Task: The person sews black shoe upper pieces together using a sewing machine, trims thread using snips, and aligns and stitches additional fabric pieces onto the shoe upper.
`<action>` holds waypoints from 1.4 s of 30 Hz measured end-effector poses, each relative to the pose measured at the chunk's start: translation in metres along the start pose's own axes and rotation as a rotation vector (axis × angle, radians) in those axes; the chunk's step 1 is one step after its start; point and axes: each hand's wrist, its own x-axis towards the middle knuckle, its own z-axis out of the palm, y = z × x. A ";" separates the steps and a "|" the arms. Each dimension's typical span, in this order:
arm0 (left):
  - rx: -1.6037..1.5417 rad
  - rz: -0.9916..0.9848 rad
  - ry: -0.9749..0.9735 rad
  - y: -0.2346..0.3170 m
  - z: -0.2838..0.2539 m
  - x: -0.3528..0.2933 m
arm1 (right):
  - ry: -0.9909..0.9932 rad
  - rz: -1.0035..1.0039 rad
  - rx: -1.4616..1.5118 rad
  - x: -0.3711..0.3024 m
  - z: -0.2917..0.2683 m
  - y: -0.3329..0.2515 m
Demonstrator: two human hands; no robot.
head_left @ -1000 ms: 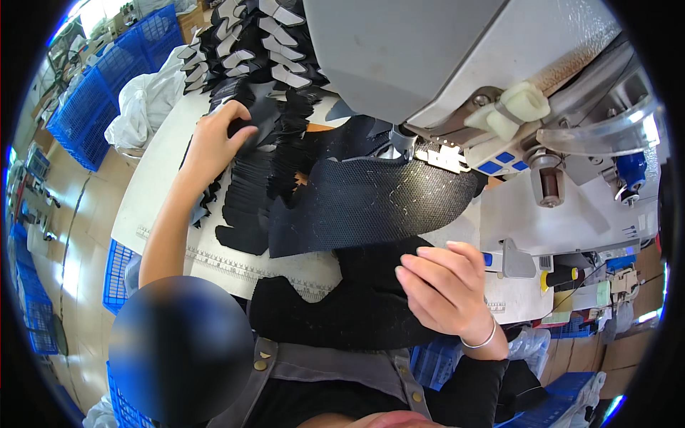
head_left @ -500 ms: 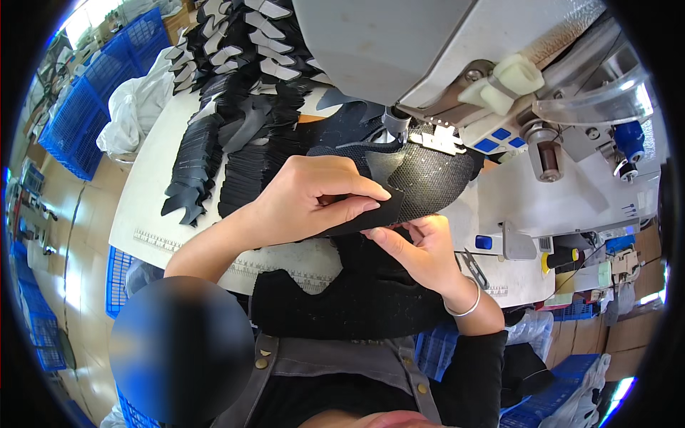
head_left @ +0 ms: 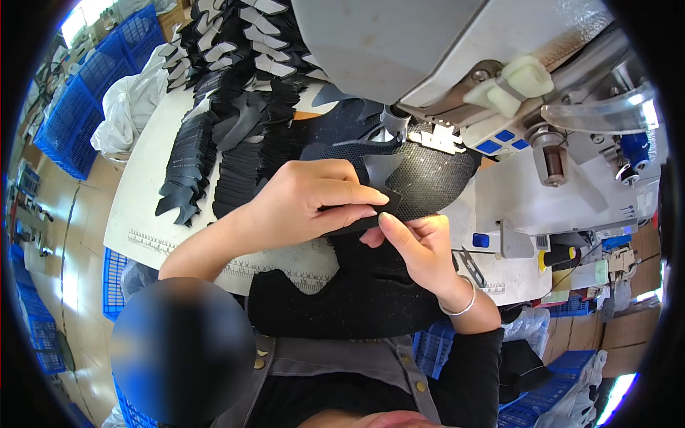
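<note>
A black mesh shoe upper (head_left: pixel 439 187) lies under the sewing machine's presser foot (head_left: pixel 396 121), with a smooth dark pointed piece (head_left: pixel 382 170) on top of it. My left hand (head_left: pixel 307 196) reaches in from the left, thumb and forefinger pinching the near edge of the upper. Close beside its fingertips, my right hand (head_left: pixel 421 250) is closed on the same edge, its thumb on top and the other fingers partly hidden. A black fabric piece (head_left: pixel 335 307) spreads from under the hands over the table's front edge.
Stacks of black cut pieces (head_left: pixel 187 160) and white-faced pieces (head_left: pixel 264 39) cover the back left of the table (head_left: pixel 143 192). The grey machine head (head_left: pixel 371 43) overhangs the work. Thread snips (head_left: pixel 471 267) lie at the right, near a black thread spool (head_left: pixel 560 257). Blue crates (head_left: pixel 68 128) stand left.
My right thumb has moved up onto the near edge of the upper, beside the left fingertips. My left hand keeps its pinch. The whole view has shifted slightly.
</note>
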 end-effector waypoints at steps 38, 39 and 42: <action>-0.733 -0.802 -0.240 -0.026 -0.013 0.064 | -0.066 0.036 0.136 0.007 -0.017 -0.011; -0.734 -0.805 -0.245 -0.027 -0.010 0.061 | -0.072 0.039 0.132 0.007 -0.020 -0.010; -0.753 -0.722 -0.148 -0.027 -0.001 0.054 | 0.007 -0.019 0.066 0.004 -0.026 -0.010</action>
